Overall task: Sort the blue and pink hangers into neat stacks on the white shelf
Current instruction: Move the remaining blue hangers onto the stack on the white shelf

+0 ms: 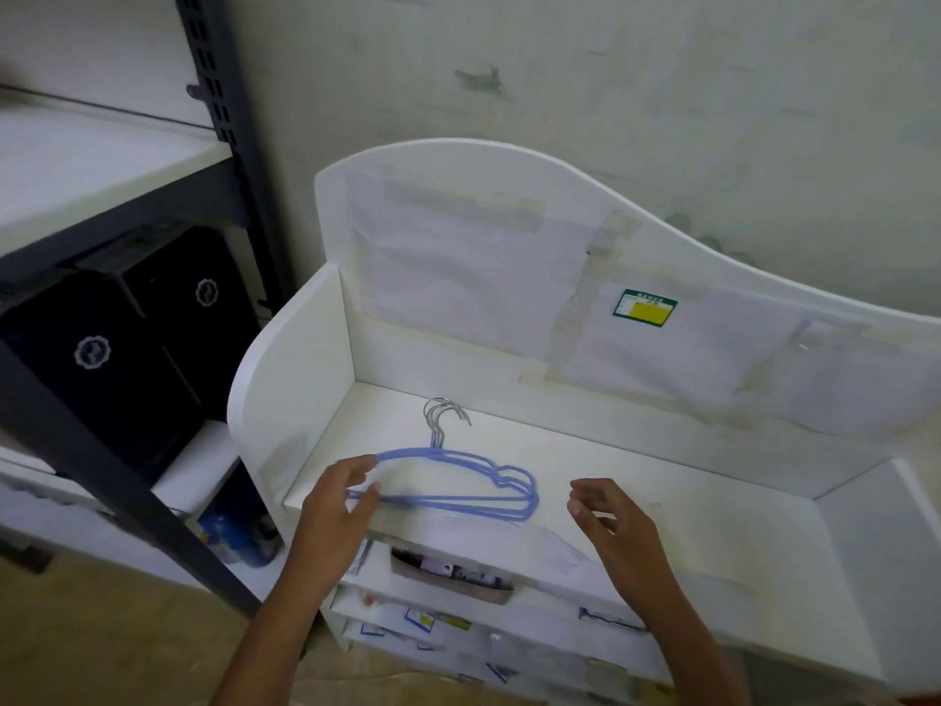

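Observation:
A small stack of blue hangers (478,484) with silver hooks lies flat on the white shelf (662,507), left of its middle, hooks pointing toward the back wall. My left hand (338,507) is at the stack's left end, with thumb and fingers closed around the blue wire there. My right hand (608,517) hovers over the shelf's front part, a short way right of the stack, fingers loosely curled and holding nothing. No pink hanger is in view.
The shelf has a tall curved back panel (509,257) with a green and yellow sticker (644,308) and low side walls. Lower shelves (458,598) below hold papers and labels. A dark metal rack (127,481) with black boxes (102,364) stands at the left.

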{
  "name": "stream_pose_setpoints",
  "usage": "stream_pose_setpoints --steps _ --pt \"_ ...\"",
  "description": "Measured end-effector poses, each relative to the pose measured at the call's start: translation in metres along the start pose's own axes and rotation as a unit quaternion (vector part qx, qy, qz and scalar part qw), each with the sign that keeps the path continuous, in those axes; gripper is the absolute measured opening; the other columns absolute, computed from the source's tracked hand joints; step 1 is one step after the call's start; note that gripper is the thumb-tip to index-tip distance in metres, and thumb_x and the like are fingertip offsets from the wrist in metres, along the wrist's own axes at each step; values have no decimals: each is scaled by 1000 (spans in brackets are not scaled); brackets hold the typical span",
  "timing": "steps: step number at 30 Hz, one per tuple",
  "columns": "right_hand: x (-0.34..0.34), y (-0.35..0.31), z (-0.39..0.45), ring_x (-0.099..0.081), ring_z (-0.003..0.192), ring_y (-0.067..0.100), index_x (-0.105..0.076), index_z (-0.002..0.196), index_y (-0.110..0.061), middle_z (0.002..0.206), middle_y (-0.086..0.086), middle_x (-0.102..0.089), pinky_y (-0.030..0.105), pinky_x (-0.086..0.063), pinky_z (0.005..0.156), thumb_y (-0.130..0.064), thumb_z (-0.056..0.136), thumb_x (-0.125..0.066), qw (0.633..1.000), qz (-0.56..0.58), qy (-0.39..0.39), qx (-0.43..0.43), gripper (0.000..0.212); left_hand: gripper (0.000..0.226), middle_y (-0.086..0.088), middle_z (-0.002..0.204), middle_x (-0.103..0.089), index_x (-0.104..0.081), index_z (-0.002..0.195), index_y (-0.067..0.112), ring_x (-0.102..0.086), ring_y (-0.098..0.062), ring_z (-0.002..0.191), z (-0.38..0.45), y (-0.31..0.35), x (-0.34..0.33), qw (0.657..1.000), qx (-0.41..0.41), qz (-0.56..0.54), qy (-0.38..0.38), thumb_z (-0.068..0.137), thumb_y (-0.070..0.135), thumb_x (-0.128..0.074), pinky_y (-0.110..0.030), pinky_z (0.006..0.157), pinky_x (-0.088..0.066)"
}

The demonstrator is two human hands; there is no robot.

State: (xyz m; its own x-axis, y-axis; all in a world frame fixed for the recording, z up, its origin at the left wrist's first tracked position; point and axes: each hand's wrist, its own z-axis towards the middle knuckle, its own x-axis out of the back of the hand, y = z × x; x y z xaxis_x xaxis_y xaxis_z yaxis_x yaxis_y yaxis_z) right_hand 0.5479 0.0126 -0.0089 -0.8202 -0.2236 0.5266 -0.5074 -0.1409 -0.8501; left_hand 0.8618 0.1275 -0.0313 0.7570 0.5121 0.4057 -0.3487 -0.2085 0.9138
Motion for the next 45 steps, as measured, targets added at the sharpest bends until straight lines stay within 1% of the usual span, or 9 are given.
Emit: stream_pose_setpoints --steps 5,17,24,28,31,33,36,41,45 --pt "22 5 -19 -66 91 1 -64 105 -33 101 -15 -71 20 -50 81 -24 90 -69 1000 7 22 4 19 33 12 115 -66 -62 116 27 -63 -11 109 -27 31 -32 993 -33 -102 -59 91 6 -64 -30 96 -49" --pt "147 48 -108 -60 105 -5 -60 116 -30 113 -21 -64 23 -49 93 -32 90 -69 995 -25 98 24 28 39 12 120 -63 -59 122 28 -59 -4 111 -111 110 -123 984 -112 -75 -115 87 17 -72 -24 96 -44" --pt "232 91 -190 -59 108 2 -57 118 -35 114 -18 -62 34 -53 95 -33 89 -70 988 10 147 -46 32 39 14 120 -61 -58 120 29 -58 -2 110 -187 157 -193 972 -151 -64 -167 86 16 -73 -19 94 -44" --pt "281 125 -244 -60 108 5 -55 122 -35 118 -17 -62 39 -55 92 -42 87 -69 981 -7 177 -73 38 40 12 121 -60 -57 121 29 -56 1 110 -234 175 -238 962 -158 -58 -216 87 16 -72 -7 85 -44" --pt "317 151 -291 -62 106 3 -58 120 -32 113 -17 -65 35 -54 93 -37 86 -72 973 -23 218 -76 37 40 14 119 -59 -56 120 33 -58 -1 110 -271 189 -276 950 -165 -55 -257 87 19 -72 -18 86 -51" --pt "341 164 -321 -61 106 -1 -57 117 -39 113 -19 -65 33 -54 91 -38 86 -71 966 -14 244 -80 34 40 15 120 -59 -55 119 37 -57 -3 111 -294 199 -303 940 -180 -40 -285 87 21 -72 -25 92 -50" --pt "371 181 -356 -60 106 -2 -55 113 -45 114 -20 -64 31 -53 91 -42 85 -69 957 -5 271 -102 32 40 15 122 -59 -55 121 35 -55 -1 113 -327 221 -338 929 -198 -38 -311 87 22 -72 -26 96 -47" --pt "412 210 -393 -58 110 0 -55 120 -37 119 -16 -61 37 -54 94 -40 87 -69 943 -8 305 -134 36 38 24 119 -54 -51 123 39 -52 10 109 -366 255 -388 905 -227 -22 -359 89 35 -67 -7 81 -42" --pt "436 225 -402 -59 110 0 -53 124 -37 119 -18 -61 36 -55 91 -51 83 -64 935 -24 323 -141 45 37 30 118 -50 -48 124 44 -51 8 109 -381 277 -422 895 -203 -11 -398 90 41 -64 -9 78 -40"
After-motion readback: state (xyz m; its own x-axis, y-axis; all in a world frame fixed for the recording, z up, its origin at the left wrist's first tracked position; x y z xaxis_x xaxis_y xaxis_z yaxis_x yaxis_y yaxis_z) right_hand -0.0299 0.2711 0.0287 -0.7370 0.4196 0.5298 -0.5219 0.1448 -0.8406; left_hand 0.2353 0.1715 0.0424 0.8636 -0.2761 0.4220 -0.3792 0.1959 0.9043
